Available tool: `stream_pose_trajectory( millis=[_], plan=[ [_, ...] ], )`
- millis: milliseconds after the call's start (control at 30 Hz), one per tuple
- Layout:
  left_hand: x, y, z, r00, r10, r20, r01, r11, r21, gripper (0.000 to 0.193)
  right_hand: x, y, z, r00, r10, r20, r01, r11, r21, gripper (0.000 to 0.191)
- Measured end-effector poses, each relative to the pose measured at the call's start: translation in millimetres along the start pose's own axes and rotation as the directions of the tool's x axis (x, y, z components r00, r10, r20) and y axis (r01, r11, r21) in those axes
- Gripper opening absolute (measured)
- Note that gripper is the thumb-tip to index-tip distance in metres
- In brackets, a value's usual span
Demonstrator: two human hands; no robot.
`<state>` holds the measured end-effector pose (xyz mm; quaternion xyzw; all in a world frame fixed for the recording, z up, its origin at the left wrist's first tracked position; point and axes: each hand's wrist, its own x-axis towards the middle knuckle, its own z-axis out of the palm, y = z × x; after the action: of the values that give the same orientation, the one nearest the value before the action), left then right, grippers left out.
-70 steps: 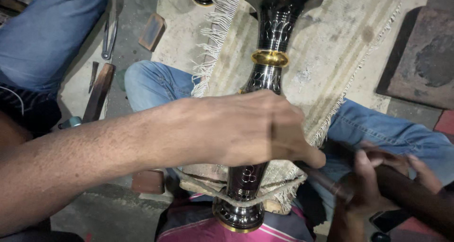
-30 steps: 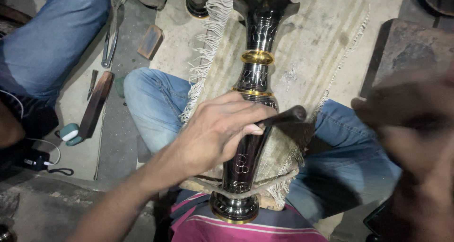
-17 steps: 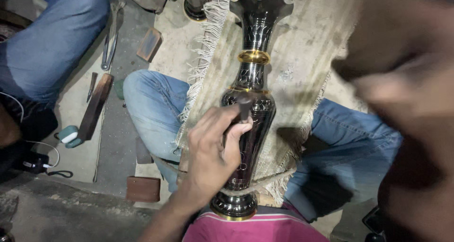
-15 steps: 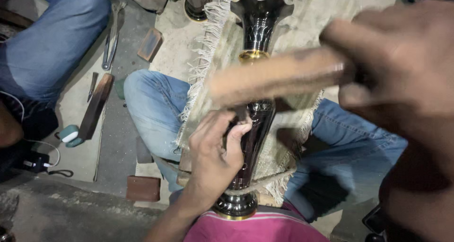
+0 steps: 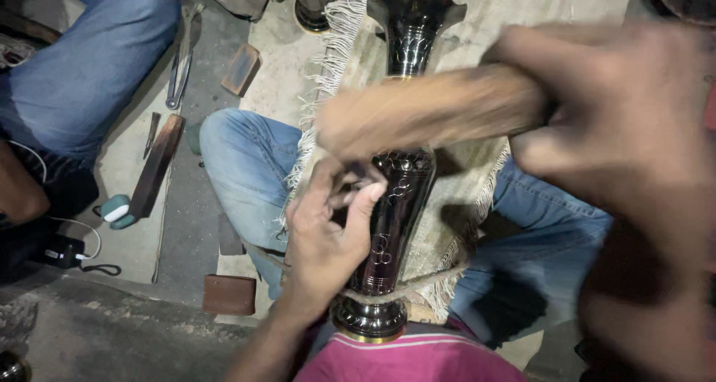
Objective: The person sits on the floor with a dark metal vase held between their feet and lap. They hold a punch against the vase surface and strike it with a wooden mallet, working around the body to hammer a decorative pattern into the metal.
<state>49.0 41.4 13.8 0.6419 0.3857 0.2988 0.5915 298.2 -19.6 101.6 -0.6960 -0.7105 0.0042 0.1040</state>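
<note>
— Black engraved metal vase [image 5: 394, 225] lies along my lap on the fringed beige cloth [image 5: 514, 24]. Risk?
— My left hand [image 5: 328, 240] fingers pinch a small tool against it; my right hand [image 5: 619, 128] grips a blurred wooden mallet [image 5: 425, 117]. A glancing blow could mar the engraving or hit my fingers.

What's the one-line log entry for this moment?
left hand: pinching a small tool against the black vase | right hand: gripping a wooden mallet, blurred | vase: lying on fringed cloth

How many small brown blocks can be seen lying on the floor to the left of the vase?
2: one brown block lies at the top beside the fringed cloth; another block lies below the bent knee. Others may be hidden under legs.
</note>
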Motion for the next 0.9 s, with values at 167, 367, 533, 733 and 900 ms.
stream_pose_trajectory(
  millis=[167, 367, 533, 733, 900],
  plan=[
    [23, 14, -14, 0.857, 0.342, 0.386, -0.449, 0.863, 0.232, 0.033, -37, -3, 89, 0.801, 0.569, -0.188, -0.089, 0.423, 0.902, 0.04],
    [53, 24, -16, 0.649, 0.336, 0.682, -0.59, 0.789, 0.173, 0.042, -89, -9, 117, 0.75, 0.651, -0.115, -0.216, 0.406, 0.888, 0.034],
    [58, 26, -13, 0.636, 0.272, 0.722, -0.554, 0.812, 0.183, 0.039, -118, 8, 94, 0.765, 0.599, -0.237, -0.252, 0.617, 0.745, 0.034],
    [60, 22, -12, 0.602, 0.336, 0.724, -0.623, 0.765, 0.162, 0.041, -147, 7, 94, 0.769, 0.617, -0.17, -0.374, 0.648, 0.663, 0.032],
    [70, 23, -9, 0.493, 0.281, 0.823, -0.673, 0.723, 0.156, 0.04, -164, 4, 110, 0.77, 0.544, -0.333, -0.392, 0.815, 0.427, 0.027]
  ],
)
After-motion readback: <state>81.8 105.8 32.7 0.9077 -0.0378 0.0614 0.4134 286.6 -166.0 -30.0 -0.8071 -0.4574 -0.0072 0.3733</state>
